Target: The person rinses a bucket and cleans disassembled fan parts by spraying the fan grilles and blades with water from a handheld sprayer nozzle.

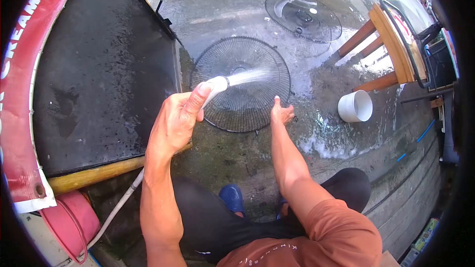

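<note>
My left hand (179, 121) is wrapped round the end of a white hose (216, 87), its thumb near the nozzle. Water sprays from it to the right, over a round black fan grille (242, 104) lying on the wet concrete. At the grille's lower right edge is my right hand (282, 112), its fingers closed on the rim, with the fingertips partly hidden. Farther back, a second fan grille (321, 22) lies on the ground with a translucent fan blade (282, 6) at its upper left.
A white bucket (349, 107) stands at the right, beside a wooden stool (391, 44). Along the left is a dark panel (99, 69) with a red banner (24, 94). A pink bucket (81, 217) sits lower left. Foamy water (326, 143) covers some ground.
</note>
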A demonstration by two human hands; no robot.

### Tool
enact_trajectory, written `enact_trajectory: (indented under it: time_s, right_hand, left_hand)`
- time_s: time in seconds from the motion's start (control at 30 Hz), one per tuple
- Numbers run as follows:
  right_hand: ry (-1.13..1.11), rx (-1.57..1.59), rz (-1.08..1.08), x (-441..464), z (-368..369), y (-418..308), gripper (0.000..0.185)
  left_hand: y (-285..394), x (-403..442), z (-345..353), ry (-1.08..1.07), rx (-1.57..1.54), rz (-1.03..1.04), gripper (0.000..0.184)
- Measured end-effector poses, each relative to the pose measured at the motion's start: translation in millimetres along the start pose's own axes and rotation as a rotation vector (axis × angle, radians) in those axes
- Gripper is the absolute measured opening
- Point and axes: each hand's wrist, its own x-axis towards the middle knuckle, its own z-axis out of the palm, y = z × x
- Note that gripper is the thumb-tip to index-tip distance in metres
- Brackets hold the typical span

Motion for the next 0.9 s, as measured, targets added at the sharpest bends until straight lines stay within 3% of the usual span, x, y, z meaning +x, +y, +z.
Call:
enact_trajectory:
  time_s: [0.07, 0.17, 0.27, 0.37, 0.4, 0.43, 0.5, 0.67, 0.77, 0.9]
  right_hand:
    - [-0.078, 0.011, 0.238, 5.5, 5.5, 5.8, 0.109]
    - [-0.200, 0.135, 0.369, 2.5, -2.2, 8.3, 0.108]
    - [-0.307, 0.602, 0.593, 34.2, 32.6, 34.1, 0.092]
    - [-0.394, 0.883, 0.590, 4.1, -17.8, -5.1, 0.075]
    - [-0.363, 0.821, 0.541, 4.2, -19.3, -13.8, 0.054]
    - [-0.413, 0.891, 0.460, 4.8, -22.5, -21.5, 0.050]
    - [-0.506, 1.028, 0.291, 6.7, -36.9, -41.2, 0.044]
    - [-0.435, 1.085, -0.120, -16.0, -107.9, -171.5, 0.041]
    - [-0.473, 0.930, -0.533, -37.5, -165.7, -246.4, 0.043]
    - [-0.625, 0.504, -1.154, -53.7, -223.1, -335.3, 0.043]
  left_hand:
    - [-2.0, -2.0, -0.3, -0.002, -0.004, 0.001, 0.086]
    - [0.8, -6.4, -2.8, 0.006, -0.023, -0.007, 0.087]
    - [1.5, -8.8, -3.7, 0.030, -0.040, 0.014, 0.087]
    - [-0.2, -9.1, -5.5, 0.016, -0.026, 0.013, 0.087]
    - [0.8, -9.8, -6.7, 0.039, -0.028, 0.027, 0.087]
    - [2.8, -10.5, -7.7, 0.063, -0.030, 0.043, 0.087]
    - [7.1, -13.1, -10.2, 0.112, -0.049, 0.062, 0.086]
    - [12.8, -21.6, -18.4, 0.253, -0.095, 0.071, 0.086]
    - [9.9, -27.1, -26.0, 0.289, -0.081, 0.044, 0.087]
    - [-0.8, -32.1, -33.6, 0.165, -0.023, -0.002, 0.087]
